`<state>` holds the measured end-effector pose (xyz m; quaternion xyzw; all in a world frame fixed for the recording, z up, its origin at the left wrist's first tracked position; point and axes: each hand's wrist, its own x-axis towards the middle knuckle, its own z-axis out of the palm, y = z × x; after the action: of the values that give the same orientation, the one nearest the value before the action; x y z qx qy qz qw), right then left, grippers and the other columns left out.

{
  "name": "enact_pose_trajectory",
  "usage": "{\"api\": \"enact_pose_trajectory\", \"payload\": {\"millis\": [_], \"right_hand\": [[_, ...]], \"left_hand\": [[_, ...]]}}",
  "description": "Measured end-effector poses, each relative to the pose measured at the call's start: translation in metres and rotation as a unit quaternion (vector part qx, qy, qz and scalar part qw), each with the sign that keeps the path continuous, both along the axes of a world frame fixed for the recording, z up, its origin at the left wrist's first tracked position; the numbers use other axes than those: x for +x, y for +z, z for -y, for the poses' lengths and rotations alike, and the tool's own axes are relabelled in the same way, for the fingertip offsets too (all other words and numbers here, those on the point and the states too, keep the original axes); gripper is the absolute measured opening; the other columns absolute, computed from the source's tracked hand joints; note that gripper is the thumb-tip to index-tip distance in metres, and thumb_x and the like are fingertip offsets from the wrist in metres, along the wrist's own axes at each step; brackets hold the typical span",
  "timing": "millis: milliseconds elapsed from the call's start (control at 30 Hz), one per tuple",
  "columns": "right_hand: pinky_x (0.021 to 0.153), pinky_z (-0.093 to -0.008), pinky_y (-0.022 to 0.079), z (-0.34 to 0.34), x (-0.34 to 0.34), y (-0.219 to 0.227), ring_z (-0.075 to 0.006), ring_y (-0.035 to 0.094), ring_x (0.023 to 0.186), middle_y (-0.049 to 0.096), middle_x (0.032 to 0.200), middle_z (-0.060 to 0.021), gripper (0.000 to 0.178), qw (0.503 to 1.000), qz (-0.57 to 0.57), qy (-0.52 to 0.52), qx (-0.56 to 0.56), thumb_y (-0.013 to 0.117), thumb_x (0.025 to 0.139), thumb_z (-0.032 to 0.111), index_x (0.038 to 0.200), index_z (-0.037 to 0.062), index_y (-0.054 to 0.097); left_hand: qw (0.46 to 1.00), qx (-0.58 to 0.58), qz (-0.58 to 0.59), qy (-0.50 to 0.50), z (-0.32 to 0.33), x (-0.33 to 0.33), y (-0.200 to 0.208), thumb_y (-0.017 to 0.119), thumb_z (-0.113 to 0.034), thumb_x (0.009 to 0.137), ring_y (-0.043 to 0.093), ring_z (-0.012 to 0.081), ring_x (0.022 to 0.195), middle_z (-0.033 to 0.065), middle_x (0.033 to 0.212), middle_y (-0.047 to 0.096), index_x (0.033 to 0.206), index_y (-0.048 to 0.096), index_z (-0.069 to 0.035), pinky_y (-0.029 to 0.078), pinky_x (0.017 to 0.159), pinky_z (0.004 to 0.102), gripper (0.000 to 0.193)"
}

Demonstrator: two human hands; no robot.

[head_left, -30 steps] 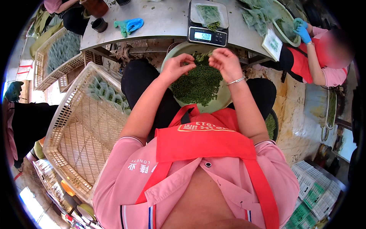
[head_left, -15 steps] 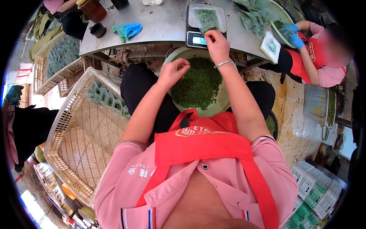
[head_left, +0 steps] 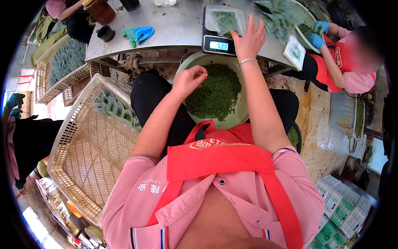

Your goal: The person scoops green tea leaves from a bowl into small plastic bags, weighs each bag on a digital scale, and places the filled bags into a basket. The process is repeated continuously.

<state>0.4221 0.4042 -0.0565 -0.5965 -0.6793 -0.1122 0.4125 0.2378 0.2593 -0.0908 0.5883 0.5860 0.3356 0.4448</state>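
Note:
A clear bag of green pieces (head_left: 224, 21) lies on the weighing pan of a digital scale (head_left: 219, 45), whose display is lit. Beside the bag's right edge is my right hand (head_left: 251, 40), its fingers spread and the thumb close to the bag's lower corner. Over the left side of a pale round tub (head_left: 232, 121) hangs my left hand (head_left: 189, 81), with thumb and fingertips pinched together; whatever they may hold is too small to see. Loose green pieces (head_left: 214, 93), like small buds or peppercorns, fill the bottom of the tub between my knees.
To my left, a cream plastic crate (head_left: 83, 166) holds a row of filled bags (head_left: 112, 106). On the metal table (head_left: 174, 25) are a blue glove (head_left: 139, 34), a dark cup (head_left: 106, 32) and stacked empty-looking bags (head_left: 275, 20). A blue-gloved co-worker (head_left: 327, 58) works at another basin.
My right hand has opened and moved right and up from the bag's lower edge. The scale's reading has risen. My left hand stays nearly where it was.

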Motion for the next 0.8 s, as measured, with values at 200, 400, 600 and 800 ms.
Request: {"api": "enact_pose_trajectory", "payload": {"millis": [200, 400, 600, 800], "right_hand": [[0.104, -0.0456, 0.028, -0.027, 0.006, -0.011, -0.0357, 0.034, 0.126, 0.041, 0.134, -0.018, 0.064, 0.992, -0.099, 0.049, -0.061, 0.074, 0.071, 0.027, 0.127, 0.0126, 0.047], [0.07, -0.0389, 0.05, 0.118, 0.005, -0.061, -0.0294, 0.063, 0.073, 0.066, 0.084, -0.0122, 0.012, 0.918, -0.251, 0.241, -0.19, 0.06, 0.081, 0.012, 0.089, 0.005, 0.065], [0.076, -0.0408, 0.052, 0.192, -0.007, -0.177, -0.031, 0.064, 0.086, 0.067, 0.092, -0.014, 0.022, 0.704, 0.258, 0.495, -0.439, 0.054, 0.078, 0.015, 0.093, 0.0092, 0.068], [0.073, -0.0425, 0.053, 0.208, 0.009, -0.212, -0.0328, 0.065, 0.087, 0.066, 0.093, -0.0184, 0.023, 0.614, 0.388, 0.452, -0.518, 0.055, 0.077, 0.018, 0.093, 0.0093, 0.069]], "left_hand": [[1.0, 0.017, 0.02, 0.002, -0.003, -0.001, -0.01, 0.061, -0.015, 0.088, 0.063, 0.0084, 0.067, 0.0047, 0.082, 0.068, 0.1, 0.062, -0.001, 0.05, 0.055, 0.0233, 0.019], [0.995, 0.011, 0.063, 0.078, -0.005, -0.005, -0.007, 0.06, -0.014, 0.089, 0.063, 0.0081, 0.067, 0.0051, 0.08, 0.068, 0.101, 0.062, -0.001, 0.05, 0.054, 0.0232, 0.018], [0.995, 0.023, 0.059, 0.078, -0.005, -0.002, -0.006, 0.059, -0.015, 0.089, 0.061, 0.0074, 0.067, 0.0049, 0.08, 0.067, 0.101, 0.061, -0.001, 0.05, 0.055, 0.0233, 0.019], [0.994, 0.022, 0.039, 0.099, -0.003, -0.013, -0.016, 0.06, -0.02, 0.088, 0.063, 0.009, 0.061, 0.0042, 0.078, 0.069, 0.101, 0.062, -0.005, 0.05, 0.054, 0.0239, 0.02]]}}
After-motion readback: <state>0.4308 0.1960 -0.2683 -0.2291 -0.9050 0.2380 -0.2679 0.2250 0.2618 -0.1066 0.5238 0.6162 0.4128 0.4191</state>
